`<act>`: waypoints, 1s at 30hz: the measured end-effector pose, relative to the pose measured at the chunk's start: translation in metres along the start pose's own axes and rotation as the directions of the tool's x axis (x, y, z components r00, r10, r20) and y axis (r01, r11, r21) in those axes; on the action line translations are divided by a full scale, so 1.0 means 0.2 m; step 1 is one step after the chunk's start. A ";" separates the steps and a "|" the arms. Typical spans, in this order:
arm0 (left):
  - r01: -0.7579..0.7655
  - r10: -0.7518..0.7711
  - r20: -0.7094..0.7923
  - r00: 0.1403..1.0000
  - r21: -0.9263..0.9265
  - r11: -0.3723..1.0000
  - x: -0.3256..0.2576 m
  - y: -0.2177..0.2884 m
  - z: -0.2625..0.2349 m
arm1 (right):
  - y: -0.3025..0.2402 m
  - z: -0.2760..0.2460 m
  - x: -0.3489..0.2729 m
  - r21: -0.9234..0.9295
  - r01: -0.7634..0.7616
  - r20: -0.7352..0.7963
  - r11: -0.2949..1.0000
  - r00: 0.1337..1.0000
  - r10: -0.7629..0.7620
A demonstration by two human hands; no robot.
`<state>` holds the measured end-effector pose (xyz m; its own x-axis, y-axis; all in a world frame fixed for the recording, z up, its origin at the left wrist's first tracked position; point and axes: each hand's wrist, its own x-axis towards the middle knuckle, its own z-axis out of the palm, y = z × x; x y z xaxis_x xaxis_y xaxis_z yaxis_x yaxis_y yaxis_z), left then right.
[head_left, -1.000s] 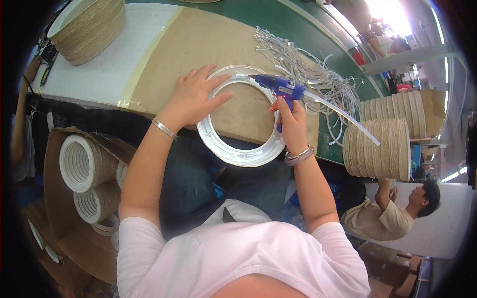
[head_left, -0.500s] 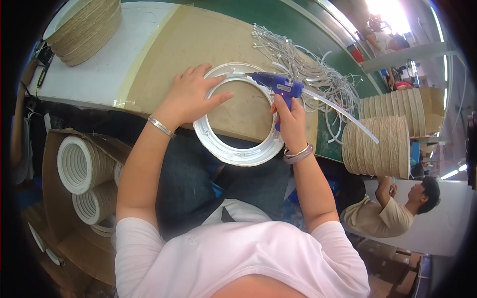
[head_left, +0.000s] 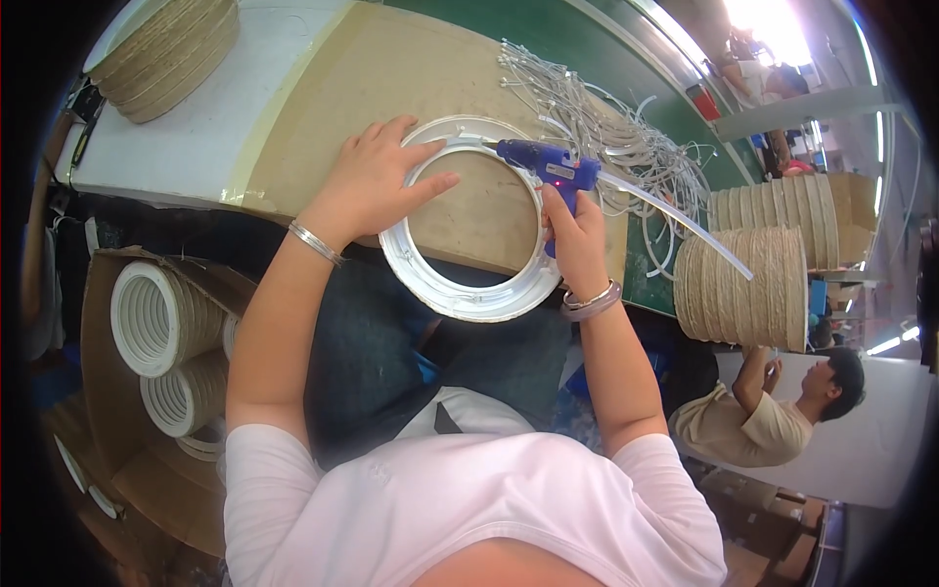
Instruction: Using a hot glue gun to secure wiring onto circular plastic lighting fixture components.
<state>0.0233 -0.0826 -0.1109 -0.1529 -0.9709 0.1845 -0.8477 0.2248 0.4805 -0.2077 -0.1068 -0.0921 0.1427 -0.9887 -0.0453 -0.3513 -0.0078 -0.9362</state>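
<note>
Head | left hand (head_left: 377, 184) spread over ring (head_left: 479, 301), frame centre | right hand (head_left: 577, 243) clasping glue gun (head_left: 553, 164), nozzle (head_left: 493, 147) near ring's top | wires (head_left: 616, 132), upper right

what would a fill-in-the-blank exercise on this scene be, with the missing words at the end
The right hand holds a glue gun whose body is coloured ____. The left hand touches a ring coloured ____. Of the picture's two halves, left and right, the tangled wires lie in the ____ one. The box at the lower left, holding white-rimmed cylinders, is made of ____.

Missing words: blue; white; right; cardboard
</note>
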 end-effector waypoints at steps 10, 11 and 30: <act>-0.015 0.015 -0.029 0.999 0.011 1.000 0.00 -0.01 0.02 | -0.01 -0.01 -0.02 -0.041 0.051 0.004 0.998 0.999 -0.051; -0.015 0.015 -0.029 0.999 0.007 1.000 -0.01 -0.01 0.02 | -0.05 -0.01 -0.04 -0.016 0.020 0.015 1.000 1.000 -0.020; -0.054 0.015 -0.434 0.901 -0.078 0.996 -0.29 0.05 0.05 | -0.16 0.18 -0.06 0.036 -0.024 0.258 0.999 0.966 0.014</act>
<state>0.0188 -0.0244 -0.1263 0.0701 -0.8353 0.5452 -0.7962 0.2824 0.5350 -0.1658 -0.0894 -0.0748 0.3714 -0.9168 -0.1469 -0.3212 0.0216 -0.9468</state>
